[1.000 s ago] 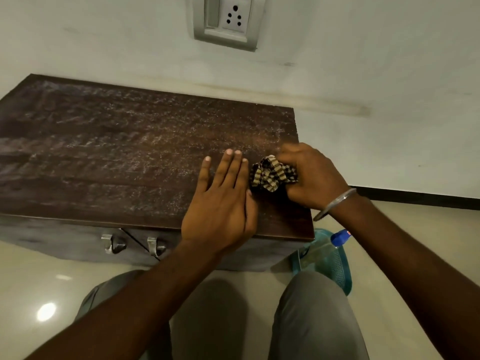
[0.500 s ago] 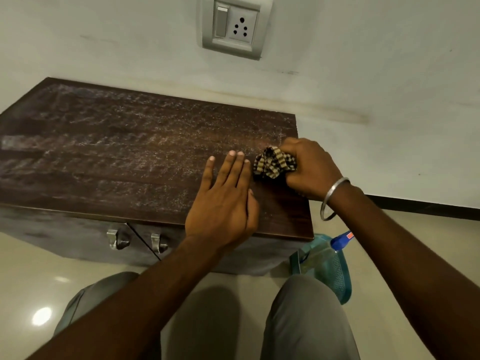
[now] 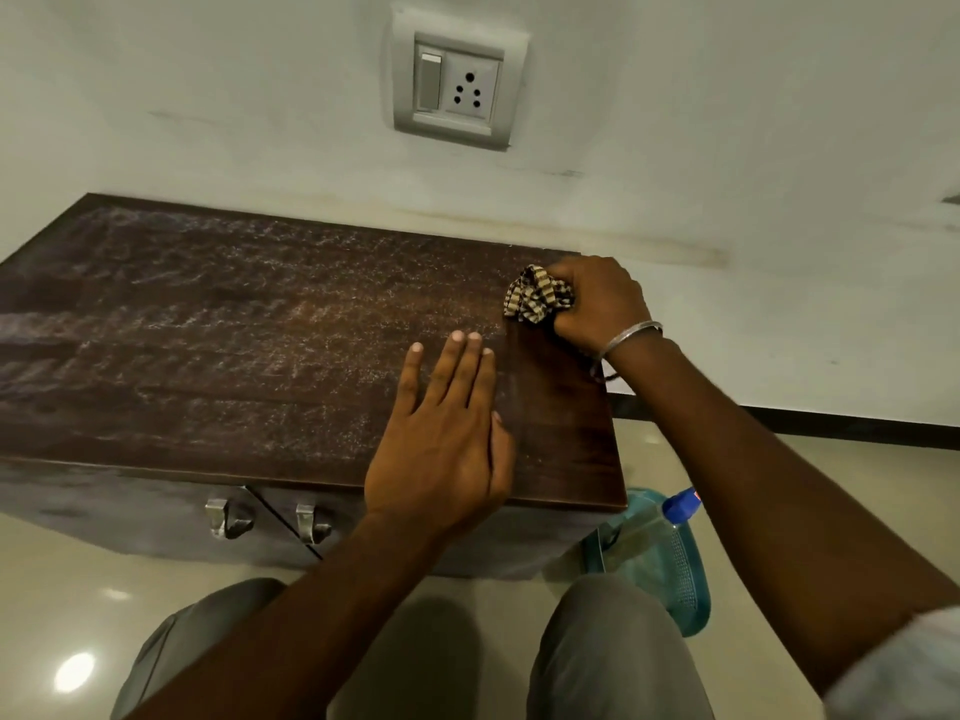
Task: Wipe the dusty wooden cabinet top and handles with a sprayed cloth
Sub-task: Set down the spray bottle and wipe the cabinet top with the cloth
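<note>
Cloth [image 3: 537,302], checked in tan and dark stripes, sits bunched in the right hand [image 3: 602,304], whose fingers are closed round it and press it onto the far right corner of the cabinet top [image 3: 234,324]. It looks soft and light, so a full-fist hold on the wad, as here, should keep it from unfolding and let the palm bear down; a looser pinch would probably let it drag. The dark wood near the right edge looks cleaner, while a pale dusty film covers the rest to the left. The left hand [image 3: 441,439] lies open and flat on the near part of the top, seemingly steadying. Two metal handles [image 3: 228,517] on the front face below look untouched, so most of the job seems to remain. A blue-capped spray bottle [image 3: 654,527] rests in a teal basket [image 3: 680,589] on the floor at the near right.
</note>
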